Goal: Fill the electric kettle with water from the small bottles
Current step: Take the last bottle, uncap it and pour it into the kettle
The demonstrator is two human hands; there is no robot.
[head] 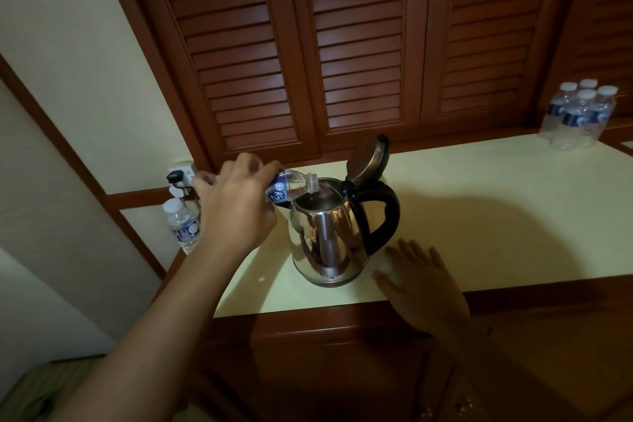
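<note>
A steel electric kettle (325, 240) with a black handle stands on the cream countertop (496, 216), its lid (368, 159) hinged up. My left hand (236, 205) grips a small uncapped water bottle (291, 186), tipped almost level with its mouth over the kettle's opening. My right hand (421, 284) rests on the counter just right of the kettle's base, fingers spread flat; a small white thing, perhaps a cap (387, 266), shows by its thumb.
Several capped small bottles (579, 116) stand together at the counter's far right. Another capped bottle (183, 224) stands at the left edge near a wall socket with a plug (178, 176). Louvred wooden doors (359, 44) rise behind the counter.
</note>
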